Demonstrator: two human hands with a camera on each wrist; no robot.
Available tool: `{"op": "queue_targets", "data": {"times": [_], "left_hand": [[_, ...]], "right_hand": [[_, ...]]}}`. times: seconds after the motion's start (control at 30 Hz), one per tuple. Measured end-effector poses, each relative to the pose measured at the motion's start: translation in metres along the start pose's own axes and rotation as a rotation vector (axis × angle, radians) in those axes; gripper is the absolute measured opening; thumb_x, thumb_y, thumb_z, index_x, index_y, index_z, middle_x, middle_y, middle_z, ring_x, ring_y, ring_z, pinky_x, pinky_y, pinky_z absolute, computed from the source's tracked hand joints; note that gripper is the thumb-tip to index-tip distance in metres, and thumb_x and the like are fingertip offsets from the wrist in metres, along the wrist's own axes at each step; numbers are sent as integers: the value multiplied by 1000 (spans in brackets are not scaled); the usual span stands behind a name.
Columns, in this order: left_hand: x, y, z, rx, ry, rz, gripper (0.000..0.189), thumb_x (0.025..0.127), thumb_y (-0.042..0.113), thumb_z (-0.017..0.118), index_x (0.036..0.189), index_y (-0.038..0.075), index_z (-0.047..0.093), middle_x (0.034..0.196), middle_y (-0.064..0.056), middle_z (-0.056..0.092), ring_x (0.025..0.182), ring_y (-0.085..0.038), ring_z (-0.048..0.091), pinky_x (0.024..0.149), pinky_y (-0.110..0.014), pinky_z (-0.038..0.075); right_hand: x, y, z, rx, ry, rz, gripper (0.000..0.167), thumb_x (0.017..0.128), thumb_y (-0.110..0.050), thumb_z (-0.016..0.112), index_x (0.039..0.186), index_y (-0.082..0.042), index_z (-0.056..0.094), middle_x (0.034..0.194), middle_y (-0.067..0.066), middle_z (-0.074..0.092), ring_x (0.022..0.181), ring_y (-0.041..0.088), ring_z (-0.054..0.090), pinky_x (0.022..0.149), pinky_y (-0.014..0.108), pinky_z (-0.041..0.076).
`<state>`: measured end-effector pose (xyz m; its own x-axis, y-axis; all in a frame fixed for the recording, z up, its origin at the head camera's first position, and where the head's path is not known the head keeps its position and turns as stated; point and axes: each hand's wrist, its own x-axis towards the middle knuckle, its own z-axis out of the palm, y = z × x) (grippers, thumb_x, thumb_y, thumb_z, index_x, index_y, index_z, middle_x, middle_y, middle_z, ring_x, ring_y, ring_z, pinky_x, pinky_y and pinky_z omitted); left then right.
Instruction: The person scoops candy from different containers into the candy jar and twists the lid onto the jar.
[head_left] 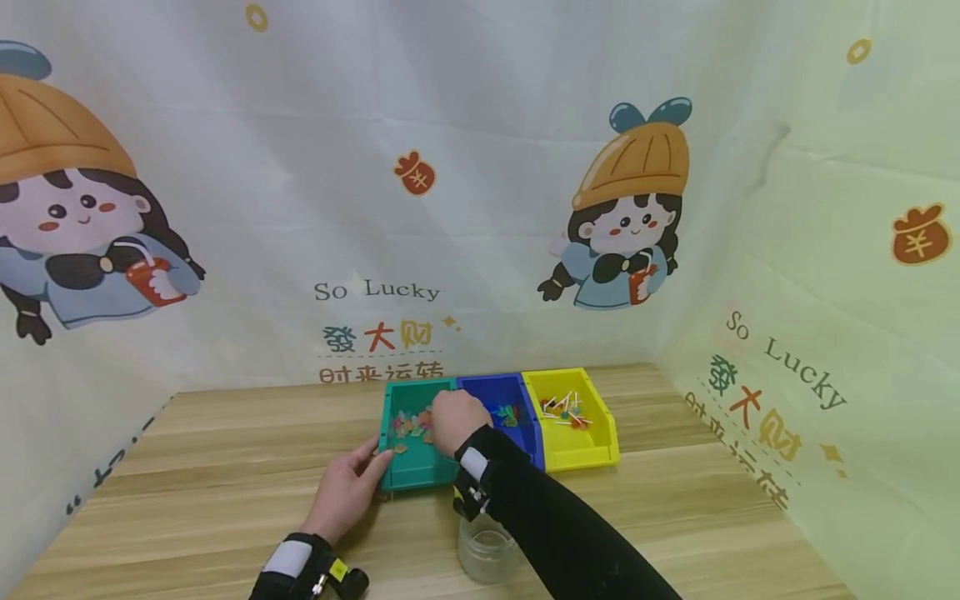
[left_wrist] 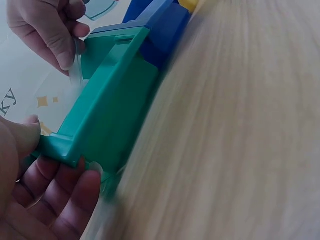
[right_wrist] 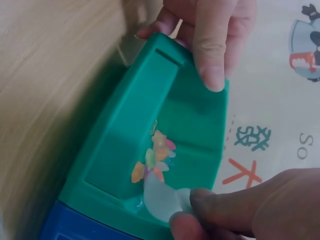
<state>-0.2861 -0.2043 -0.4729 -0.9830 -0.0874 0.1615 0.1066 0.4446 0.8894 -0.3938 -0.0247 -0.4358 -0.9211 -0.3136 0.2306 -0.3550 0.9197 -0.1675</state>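
Observation:
A green bin [head_left: 422, 477] holds small, translucent, coloured pieces that look like gummy candies [right_wrist: 160, 150]. My left hand [head_left: 343, 497] grips the bin's left side, its thumb over the rim and its fingers below in the left wrist view. Reaching into the same bin, my right hand [head_left: 457, 421] pinches a translucent white plastic scoop [right_wrist: 162, 197] between thumb and fingers. The scoop's bowl touches the candies in the right wrist view. In the head view the scoop is hidden behind the right hand.
Right of the green bin stand a blue bin [head_left: 536, 442] with coloured pieces and a yellow bin [head_left: 581, 456] with several lollipops [head_left: 573, 414]. A clear jar [head_left: 486, 550] stands on the wooden table [head_left: 187, 492], beneath the right forearm. A printed curtain [head_left: 480, 225] hangs behind.

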Motion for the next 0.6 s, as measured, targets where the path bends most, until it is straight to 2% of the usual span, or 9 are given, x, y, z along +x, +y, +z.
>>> {"op": "queue_targets", "data": {"times": [0.07, 0.17, 0.3, 0.4, 0.47, 0.5, 0.57, 0.6], "left_hand": [[0, 1, 0, 2, 1, 2, 53, 112, 24, 66, 157, -1, 56, 122, -20, 79, 76, -12, 68, 65, -23, 58], [0, 2, 0, 2, 0, 6, 54, 112, 26, 67, 156, -2, 57, 121, -20, 80, 76, -12, 68, 64, -23, 58], [1, 3, 0, -1, -6, 1, 54, 112, 26, 66, 157, -1, 56, 122, -20, 79, 77, -13, 67, 64, -23, 57], [1, 1, 0, -6, -12, -5, 54, 112, 25, 65, 158, -1, 55, 123, -20, 79, 78, -14, 67, 65, -23, 57], [2, 0, 0, -8, -14, -7, 54, 112, 25, 65, 158, -1, 55, 123, -20, 79, 78, -14, 67, 65, -23, 57], [2, -1, 0, -8, -15, -8, 54, 112, 25, 65, 158, -1, 55, 123, -20, 79, 78, -14, 67, 65, -23, 57], [2, -1, 0, -6, -19, -9, 54, 112, 26, 65, 158, -1, 55, 125, -20, 78, 79, -14, 67, 65, -23, 57], [3, -1, 0, -3, -19, -10, 54, 113, 26, 65, 158, 0, 55, 125, -20, 78, 79, -14, 67, 65, -23, 56]], "right_hand": [[-5, -4, -13, -11, -50, 32, 9, 99, -18, 79, 98, -9, 82, 99, 10, 83, 82, 27, 79, 69, 46, 67], [1, 3, -1, -21, -22, 5, 9, 96, -18, 80, 89, -12, 80, 91, 7, 82, 76, 24, 76, 68, 46, 66], [-6, 0, -14, 8, -38, -4, 15, 95, -15, 80, 81, -11, 77, 84, 6, 80, 70, 22, 73, 65, 44, 64], [-28, -18, -53, 18, -94, 36, 13, 97, -13, 80, 84, -10, 79, 90, 7, 82, 77, 23, 76, 67, 39, 65], [-34, -23, -64, 24, -102, 46, 13, 98, -14, 80, 86, -10, 80, 92, 6, 83, 79, 22, 77, 68, 39, 66], [-33, -23, -63, 27, -102, 41, 15, 98, -14, 80, 84, -10, 80, 90, 6, 82, 78, 22, 77, 68, 38, 65], [-22, -14, -44, 34, -88, 17, 18, 97, -15, 81, 79, -11, 78, 86, 6, 81, 73, 21, 75, 69, 40, 66], [-12, -8, -28, 29, -71, -4, 20, 95, -14, 81, 77, -11, 77, 83, 6, 80, 71, 21, 73, 68, 41, 65]]}}
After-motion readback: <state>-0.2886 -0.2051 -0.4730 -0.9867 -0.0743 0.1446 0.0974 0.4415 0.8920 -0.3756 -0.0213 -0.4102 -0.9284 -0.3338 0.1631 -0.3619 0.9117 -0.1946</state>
